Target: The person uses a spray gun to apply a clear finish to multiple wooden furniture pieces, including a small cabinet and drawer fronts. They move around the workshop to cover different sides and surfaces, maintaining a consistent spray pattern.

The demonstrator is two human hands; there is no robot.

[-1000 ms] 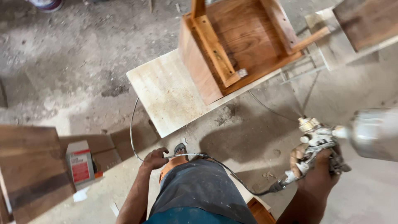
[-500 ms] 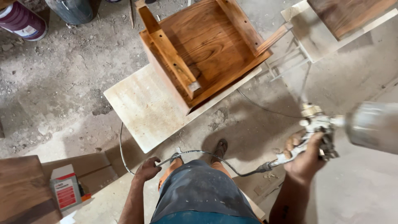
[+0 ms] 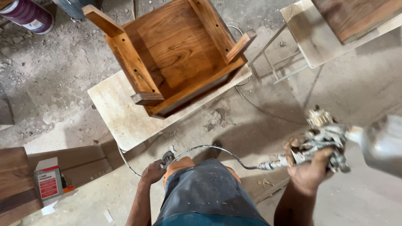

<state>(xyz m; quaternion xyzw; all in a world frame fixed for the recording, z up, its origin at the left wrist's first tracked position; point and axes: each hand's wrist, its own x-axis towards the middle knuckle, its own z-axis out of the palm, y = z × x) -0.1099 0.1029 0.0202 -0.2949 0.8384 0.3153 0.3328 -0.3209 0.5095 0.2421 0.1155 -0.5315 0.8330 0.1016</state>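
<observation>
While clenched around the grip of a metal spray gun (image 3: 322, 140), right hand (image 3: 312, 173) held out over the dusty floor (image 3: 50, 79), well apart from the pale board (image 3: 121, 115). Gun's silvery cup (image 3: 379, 142) pointing off to the right. Left hand (image 3: 153, 171) closed on the thin hose (image 3: 209, 149) running across to the gun's base. Upturned wooden stool (image 3: 171, 50) resting on the board's far right corner, legs upward. Small red-and-white box (image 3: 48, 182) near the floor's lower left edge.
</observation>
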